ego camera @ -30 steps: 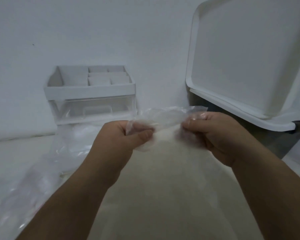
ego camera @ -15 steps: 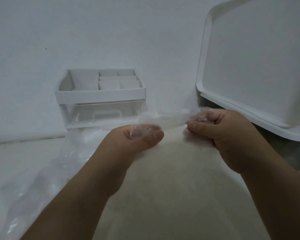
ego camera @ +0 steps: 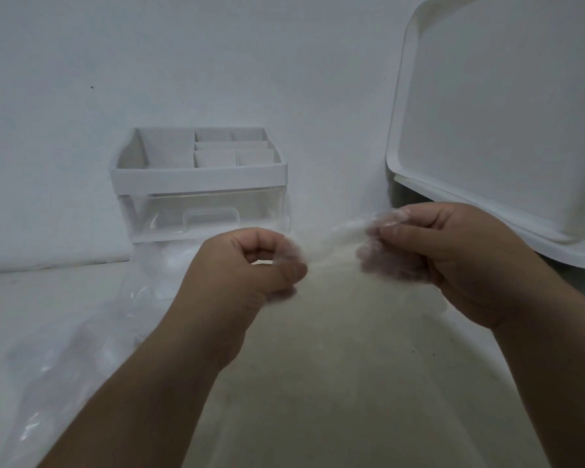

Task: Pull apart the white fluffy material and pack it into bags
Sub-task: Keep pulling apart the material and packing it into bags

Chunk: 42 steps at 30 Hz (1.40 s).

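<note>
**Q:** Items shown, with counts?

**A:** Two hands, both mine. My left hand (ego camera: 247,268) and my right hand (ego camera: 453,261) each pinch the one clear bag (ego camera: 335,236), thumb against curled fingers. Its film is drawn between them above the middle of the counter (ego camera: 48,298). One organizer (ego camera: 200,177) stands at the back edge, left of centre, with six open compartments on top and one clear drawer (ego camera: 203,214) below. One white tray (ego camera: 504,130) stands on edge at the back right corner. One heap of clear plastic (ego camera: 65,366) runs from the organizer's front toward the near left corner. How many bags it contains cannot be told.

**Q:** And the white fluffy material (ego camera: 169,265)?

**A:** Pale rounded lumps show through the heap just in front of the drawer, beyond my left hand. They are too blurred to count. Whether any lies inside the held bag cannot be told.

**Q:** Change from the frame half a second before?

**A:** Both grips persist, and the hands keep about the same spacing. My left forefinger now arches over the thumb, leaving a ring-shaped opening that was closed before. The film at both hands is smeared, where its folds read sharply earlier. Organizer and tray sit as before.
</note>
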{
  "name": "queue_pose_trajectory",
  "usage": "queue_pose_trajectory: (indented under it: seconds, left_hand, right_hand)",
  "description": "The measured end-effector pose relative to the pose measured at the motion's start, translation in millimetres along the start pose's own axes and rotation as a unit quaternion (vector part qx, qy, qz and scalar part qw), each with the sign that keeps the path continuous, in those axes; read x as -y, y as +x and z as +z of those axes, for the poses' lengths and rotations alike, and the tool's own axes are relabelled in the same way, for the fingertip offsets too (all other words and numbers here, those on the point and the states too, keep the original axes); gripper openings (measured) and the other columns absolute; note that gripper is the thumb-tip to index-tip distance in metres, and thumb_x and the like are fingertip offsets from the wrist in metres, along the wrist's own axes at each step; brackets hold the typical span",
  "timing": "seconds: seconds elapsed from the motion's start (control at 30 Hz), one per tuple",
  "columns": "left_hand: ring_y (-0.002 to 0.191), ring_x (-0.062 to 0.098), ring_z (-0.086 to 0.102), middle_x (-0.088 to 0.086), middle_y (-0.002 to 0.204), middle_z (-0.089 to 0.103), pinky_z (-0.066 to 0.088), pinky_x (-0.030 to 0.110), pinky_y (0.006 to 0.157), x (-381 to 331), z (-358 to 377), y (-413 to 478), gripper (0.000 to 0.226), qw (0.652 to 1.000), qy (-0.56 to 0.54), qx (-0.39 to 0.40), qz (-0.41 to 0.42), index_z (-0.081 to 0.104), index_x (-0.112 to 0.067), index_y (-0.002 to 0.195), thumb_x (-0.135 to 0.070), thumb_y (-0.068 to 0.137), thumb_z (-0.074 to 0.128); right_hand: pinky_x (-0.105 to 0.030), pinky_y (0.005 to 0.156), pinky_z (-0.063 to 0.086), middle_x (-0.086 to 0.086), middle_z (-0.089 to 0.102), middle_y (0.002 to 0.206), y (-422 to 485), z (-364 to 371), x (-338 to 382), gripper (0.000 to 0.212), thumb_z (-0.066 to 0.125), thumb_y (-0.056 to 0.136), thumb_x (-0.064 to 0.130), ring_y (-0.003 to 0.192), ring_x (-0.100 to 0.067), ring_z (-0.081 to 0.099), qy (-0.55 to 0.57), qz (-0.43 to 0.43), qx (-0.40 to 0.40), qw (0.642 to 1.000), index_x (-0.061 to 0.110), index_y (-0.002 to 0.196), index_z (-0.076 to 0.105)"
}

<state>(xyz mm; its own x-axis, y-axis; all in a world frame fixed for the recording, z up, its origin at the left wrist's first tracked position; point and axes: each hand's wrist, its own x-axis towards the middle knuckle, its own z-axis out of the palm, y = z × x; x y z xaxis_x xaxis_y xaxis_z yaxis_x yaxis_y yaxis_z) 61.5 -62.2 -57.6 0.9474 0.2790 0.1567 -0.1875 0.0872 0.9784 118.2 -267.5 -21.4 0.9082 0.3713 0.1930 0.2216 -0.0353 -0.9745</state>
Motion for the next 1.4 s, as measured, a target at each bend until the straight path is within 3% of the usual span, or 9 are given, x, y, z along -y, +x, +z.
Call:
queue_pose_trajectory:
  seconds: [0.2, 0.4, 0.53, 0.7, 0.83, 0.97, 1.07, 1.23, 1.4]
  left_hand:
    - [0.074, 0.018, 0.068, 0.014, 0.084, 0.072, 0.060, 0.027, 0.068, -5, 0, -1, 0.041, 0.999, -0.044, 0.012, -0.005, 0.069, 0.000, 0.084, -0.028, 0.054, 0.075]
    - [0.065, 0.010, 0.069, 0.004, 0.071, 0.073, 0.055, 0.020, 0.059, -6, 1, 1, 0.015, 0.997, -0.067, -0.027, 0.015, 0.076, -0.009, 0.067, -0.013, 0.052, 0.077]
    - [0.067, 0.008, 0.070, 0.000, 0.071, 0.074, 0.054, 0.018, 0.059, -8, -1, 1, 0.014, 0.995, -0.079, -0.036, 0.040, 0.078, -0.017, 0.061, -0.017, 0.048, 0.077]
    - [0.067, 0.008, 0.068, -0.002, 0.071, 0.072, 0.054, 0.018, 0.059, -9, -4, 2, 0.013, 0.995, -0.079, -0.035, 0.053, 0.071, -0.015, 0.066, -0.012, 0.054, 0.076]
    - [0.065, 0.009, 0.067, 0.001, 0.069, 0.071, 0.055, 0.020, 0.057, -9, -6, 2, 0.009, 0.996, -0.070, -0.034, 0.039, 0.073, -0.015, 0.061, -0.014, 0.052, 0.076]
    - [0.063, 0.012, 0.065, 0.006, 0.071, 0.070, 0.054, 0.021, 0.057, -7, -5, 2, 0.022, 0.998, -0.056, -0.022, 0.013, 0.074, -0.007, 0.072, -0.019, 0.054, 0.076]
    - [0.067, 0.015, 0.067, 0.008, 0.079, 0.073, 0.056, 0.024, 0.061, -6, -3, 1, 0.027, 0.999, -0.047, -0.022, -0.006, 0.073, -0.004, 0.075, -0.026, 0.060, 0.074]
    - [0.091, 0.021, 0.074, 0.002, 0.099, 0.077, 0.059, 0.037, 0.085, -6, -4, -3, 0.049, 0.998, 0.042, 0.047, -0.024, 0.076, -0.013, 0.093, -0.048, 0.060, 0.069]
    - [0.091, 0.024, 0.074, 0.008, 0.091, 0.078, 0.060, 0.036, 0.087, -3, -6, -3, 0.020, 0.992, 0.097, 0.062, -0.053, 0.079, -0.010, 0.090, -0.024, 0.077, 0.074]
  right_hand:
    - [-0.041, 0.080, 0.057, -0.016, 0.075, 0.079, 0, 0, 0, 0.017, 0.060, 0.091, 0.009, 0.078, -0.031, 0.075, 0.007, -0.002, -0.022, 1.000, 0.007, 0.082, 0.075]
    - [-0.028, 0.068, 0.060, -0.012, 0.076, 0.080, 0, 1, 2, 0.016, 0.057, 0.089, -0.002, 0.071, -0.024, 0.075, 0.042, -0.021, -0.017, 0.999, 0.008, 0.093, 0.069]
    - [-0.030, 0.068, 0.059, -0.008, 0.077, 0.091, -1, -5, 1, 0.041, 0.075, 0.064, 0.025, 0.081, -0.023, 0.075, -0.003, -0.007, 0.039, 0.999, 0.012, 0.103, 0.073]
    - [-0.031, 0.061, 0.057, -0.013, 0.075, 0.074, 0, -7, -6, 0.026, 0.074, 0.061, 0.019, 0.063, -0.022, 0.072, -0.082, 0.023, 0.033, 0.996, 0.004, 0.083, 0.073]
    - [-0.034, 0.078, 0.059, -0.012, 0.077, 0.088, -1, -8, -6, 0.038, 0.076, 0.061, 0.027, 0.082, -0.026, 0.075, -0.093, 0.019, 0.055, 0.994, 0.010, 0.095, 0.075]
    - [-0.031, 0.076, 0.061, -0.012, 0.077, 0.084, 3, -1, -6, 0.037, 0.070, 0.066, 0.035, 0.079, -0.025, 0.075, -0.030, -0.018, -0.008, 0.999, 0.011, 0.093, 0.075]
    - [-0.033, 0.073, 0.061, -0.015, 0.075, 0.080, 6, 2, -7, 0.021, 0.068, 0.084, 0.023, 0.070, -0.023, 0.073, -0.001, -0.033, -0.053, 0.998, 0.003, 0.085, 0.074]
    - [-0.032, 0.064, 0.059, -0.013, 0.072, 0.072, 7, 0, -4, 0.016, 0.063, 0.092, 0.014, 0.063, -0.023, 0.071, 0.042, -0.046, -0.098, 0.993, 0.006, 0.082, 0.073]
    - [-0.033, 0.062, 0.058, -0.011, 0.069, 0.071, 6, -6, 0, 0.018, 0.059, 0.094, 0.011, 0.064, -0.021, 0.067, 0.096, -0.054, -0.134, 0.985, 0.004, 0.082, 0.071]
